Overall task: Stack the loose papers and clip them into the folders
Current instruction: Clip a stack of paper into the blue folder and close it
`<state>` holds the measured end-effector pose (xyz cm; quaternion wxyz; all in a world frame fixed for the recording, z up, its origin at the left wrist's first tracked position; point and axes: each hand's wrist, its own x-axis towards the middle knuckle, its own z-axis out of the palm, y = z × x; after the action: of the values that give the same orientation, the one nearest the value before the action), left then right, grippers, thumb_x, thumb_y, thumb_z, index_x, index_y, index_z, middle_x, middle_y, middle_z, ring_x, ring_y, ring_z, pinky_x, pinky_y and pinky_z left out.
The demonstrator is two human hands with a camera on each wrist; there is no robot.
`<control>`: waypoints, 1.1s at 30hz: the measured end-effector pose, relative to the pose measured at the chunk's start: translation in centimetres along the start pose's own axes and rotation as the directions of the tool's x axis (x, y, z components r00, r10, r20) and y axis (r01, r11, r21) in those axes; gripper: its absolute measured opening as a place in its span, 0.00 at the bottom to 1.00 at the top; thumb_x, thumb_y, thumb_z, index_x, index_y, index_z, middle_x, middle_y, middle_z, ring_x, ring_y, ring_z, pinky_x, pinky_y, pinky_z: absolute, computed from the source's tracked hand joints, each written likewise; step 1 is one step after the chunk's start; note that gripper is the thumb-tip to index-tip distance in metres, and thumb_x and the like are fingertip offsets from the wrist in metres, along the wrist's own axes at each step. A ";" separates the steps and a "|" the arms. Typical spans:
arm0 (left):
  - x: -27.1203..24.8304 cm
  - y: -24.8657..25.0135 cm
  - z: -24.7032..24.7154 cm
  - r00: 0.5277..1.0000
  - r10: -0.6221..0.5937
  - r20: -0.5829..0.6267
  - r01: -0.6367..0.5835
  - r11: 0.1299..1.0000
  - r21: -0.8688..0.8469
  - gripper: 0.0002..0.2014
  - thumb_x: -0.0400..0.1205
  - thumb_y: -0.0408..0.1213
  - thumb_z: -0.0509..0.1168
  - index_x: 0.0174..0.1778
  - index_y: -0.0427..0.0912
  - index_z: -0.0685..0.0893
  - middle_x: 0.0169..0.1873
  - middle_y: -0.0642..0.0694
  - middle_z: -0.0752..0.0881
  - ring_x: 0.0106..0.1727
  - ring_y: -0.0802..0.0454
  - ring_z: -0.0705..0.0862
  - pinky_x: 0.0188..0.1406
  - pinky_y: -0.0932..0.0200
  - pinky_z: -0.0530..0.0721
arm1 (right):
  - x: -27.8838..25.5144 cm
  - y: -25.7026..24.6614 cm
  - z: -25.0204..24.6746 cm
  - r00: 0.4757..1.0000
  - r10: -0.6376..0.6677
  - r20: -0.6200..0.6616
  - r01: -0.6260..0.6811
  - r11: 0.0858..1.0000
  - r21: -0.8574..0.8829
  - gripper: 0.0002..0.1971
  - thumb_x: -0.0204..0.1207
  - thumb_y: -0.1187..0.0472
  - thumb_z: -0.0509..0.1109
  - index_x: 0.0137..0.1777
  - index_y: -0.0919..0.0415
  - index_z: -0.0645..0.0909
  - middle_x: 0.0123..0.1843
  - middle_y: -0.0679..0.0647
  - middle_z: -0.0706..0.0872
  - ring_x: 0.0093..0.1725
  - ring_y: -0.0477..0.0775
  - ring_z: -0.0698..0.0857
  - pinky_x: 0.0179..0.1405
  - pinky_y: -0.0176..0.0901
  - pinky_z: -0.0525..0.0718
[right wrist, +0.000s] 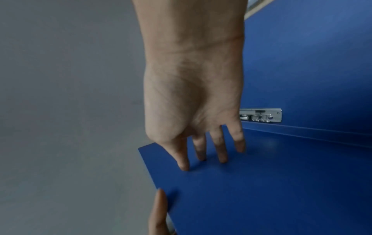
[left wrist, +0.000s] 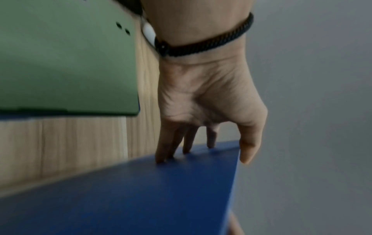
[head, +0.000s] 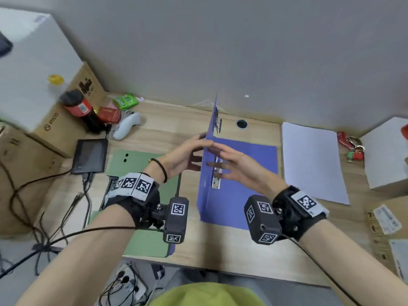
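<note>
The blue folder (head: 247,173) is lying open at the middle of the bench (head: 220,248), its left cover standing upright. The left hand (head: 183,155) is pinching that cover's edge, thumb on one face and fingers on the other. The right hand (head: 238,166) is pressing straight fingers on the inner face. White papers (head: 313,160) are lying right of the folder, a green folder (head: 143,217) left.

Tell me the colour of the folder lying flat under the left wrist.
Green flat plastic folder, clearest in the head view.
</note>
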<state>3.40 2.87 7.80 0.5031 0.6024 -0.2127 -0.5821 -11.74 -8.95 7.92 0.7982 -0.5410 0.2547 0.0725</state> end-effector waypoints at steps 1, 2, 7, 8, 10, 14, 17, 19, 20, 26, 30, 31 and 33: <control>-0.8 -0.1 -1.3 1.000 0.013 -0.024 -0.013 1.000 -0.021 0.23 0.76 0.49 0.66 0.68 0.54 0.79 0.60 0.49 0.84 0.53 0.50 0.84 0.47 0.55 0.84 | 0.5 0.2 0.6 1.000 0.025 0.009 -0.025 0.999 -0.034 0.18 0.86 0.55 0.56 0.73 0.43 0.74 0.73 0.41 0.77 0.69 0.52 0.81 0.69 0.54 0.78; -1.6 -0.3 -2.6 0.998 0.014 -0.054 -0.016 0.999 -0.035 0.21 0.76 0.46 0.63 0.67 0.55 0.81 0.58 0.48 0.84 0.53 0.50 0.82 0.45 0.56 0.82 | 1.0 0.5 1.0 0.999 0.051 0.009 -0.051 0.997 -0.064 0.17 0.86 0.55 0.57 0.72 0.42 0.75 0.73 0.42 0.77 0.70 0.51 0.80 0.70 0.53 0.77; -4.6 -3.4 -8.4 0.939 -0.024 -0.343 0.037 0.999 0.032 0.14 0.84 0.40 0.59 0.61 0.57 0.85 0.58 0.50 0.87 0.54 0.50 0.83 0.41 0.60 0.78 | 1.7 4.9 -1.2 0.971 0.185 -0.149 -0.205 0.970 -0.132 0.16 0.84 0.54 0.59 0.69 0.41 0.77 0.73 0.46 0.76 0.70 0.49 0.77 0.67 0.50 0.77; -4.6 -4.4 -9.1 0.898 -0.008 -0.441 0.040 0.997 0.064 0.15 0.84 0.36 0.59 0.59 0.57 0.85 0.59 0.49 0.87 0.55 0.49 0.84 0.40 0.61 0.79 | 1.4 6.4 -2.2 0.955 0.223 -0.197 -0.254 0.956 -0.149 0.17 0.84 0.55 0.58 0.69 0.41 0.77 0.74 0.46 0.75 0.72 0.49 0.75 0.68 0.50 0.75; -4.3 -6.6 -10.2 0.826 0.051 -0.562 0.050 0.986 0.162 0.24 0.82 0.25 0.58 0.71 0.52 0.78 0.64 0.48 0.83 0.58 0.44 0.83 0.38 0.61 0.81 | 0.4 9.5 -4.3 0.914 0.281 -0.292 -0.338 0.927 -0.165 0.17 0.85 0.57 0.55 0.67 0.40 0.77 0.76 0.46 0.71 0.78 0.49 0.67 0.71 0.51 0.68; -2.0 -10.7 -10.7 0.788 0.035 -0.615 0.366 0.776 0.513 0.40 0.79 0.28 0.62 0.84 0.58 0.54 0.84 0.46 0.54 0.85 0.42 0.49 0.76 0.39 0.65 | -2.1 13.0 -6.9 0.854 0.290 -0.431 -0.408 0.889 -0.209 0.21 0.85 0.63 0.54 0.75 0.47 0.71 0.79 0.48 0.67 0.73 0.48 0.66 0.64 0.43 0.64; 0.0 -12.5 -9.2 0.854 -0.098 -0.512 0.436 0.673 0.598 0.34 0.83 0.36 0.63 0.84 0.56 0.56 0.85 0.47 0.46 0.85 0.43 0.38 0.81 0.37 0.50 | -3.1 13.9 -8.5 0.820 0.283 -0.498 -0.442 0.865 -0.238 0.23 0.84 0.64 0.55 0.78 0.50 0.67 0.81 0.51 0.65 0.77 0.52 0.65 0.60 0.41 0.63; 0.8 -13.2 -8.0 0.864 -0.171 -0.474 0.451 0.683 0.575 0.32 0.84 0.36 0.61 0.83 0.53 0.59 0.85 0.47 0.46 0.85 0.43 0.38 0.81 0.40 0.50 | -3.8 14.4 -9.4 0.789 0.265 -0.554 -0.454 0.860 -0.235 0.24 0.84 0.63 0.54 0.79 0.50 0.65 0.83 0.51 0.61 0.78 0.52 0.64 0.61 0.41 0.64; 1.0 -13.4 -7.5 0.861 -0.185 -0.473 0.456 0.693 0.559 0.30 0.84 0.34 0.60 0.83 0.51 0.61 0.85 0.46 0.47 0.85 0.43 0.39 0.80 0.42 0.51 | -4.1 14.6 -9.8 0.772 0.257 -0.581 -0.461 0.856 -0.234 0.24 0.84 0.63 0.54 0.80 0.50 0.65 0.84 0.51 0.58 0.78 0.51 0.64 0.62 0.42 0.66; 1.9 -14.6 -7.6 0.829 -0.134 -0.543 0.457 0.721 0.520 0.27 0.82 0.31 0.60 0.79 0.49 0.70 0.84 0.44 0.50 0.85 0.44 0.43 0.80 0.44 0.57 | -5.4 14.1 -10.9 0.752 0.311 -0.581 -0.485 0.858 -0.168 0.23 0.83 0.64 0.55 0.76 0.47 0.70 0.85 0.44 0.49 0.83 0.49 0.55 0.77 0.53 0.61; 2.4 -14.0 -6.7 0.799 -0.111 -0.591 0.485 0.700 0.523 0.26 0.81 0.34 0.61 0.77 0.49 0.72 0.83 0.42 0.54 0.84 0.43 0.48 0.80 0.46 0.56 | -6.6 13.4 -11.3 0.744 0.356 -0.566 -0.465 0.883 -0.055 0.20 0.84 0.61 0.56 0.73 0.44 0.73 0.84 0.38 0.53 0.82 0.47 0.58 0.73 0.54 0.68; 2.5 -13.8 -6.4 0.791 -0.118 -0.601 0.501 0.688 0.524 0.25 0.81 0.35 0.61 0.77 0.50 0.72 0.83 0.41 0.54 0.83 0.42 0.48 0.80 0.46 0.56 | -6.8 13.4 -11.4 0.754 0.356 -0.552 -0.456 0.888 -0.050 0.20 0.84 0.60 0.56 0.73 0.44 0.73 0.84 0.38 0.53 0.82 0.47 0.58 0.74 0.54 0.68; 3.0 -13.4 -5.6 0.768 -0.120 -0.629 0.512 0.705 0.491 0.25 0.82 0.36 0.61 0.77 0.49 0.72 0.83 0.41 0.53 0.83 0.42 0.49 0.80 0.46 0.56 | -7.1 13.4 -11.5 0.769 0.355 -0.532 -0.434 0.901 -0.027 0.20 0.84 0.60 0.56 0.73 0.43 0.73 0.83 0.39 0.57 0.82 0.47 0.58 0.73 0.53 0.67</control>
<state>4.82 7.80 -6.12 0.1937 0.9054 -0.1300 -0.3548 -26.85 -12.73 -2.92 0.6249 -0.5323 0.5603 0.1104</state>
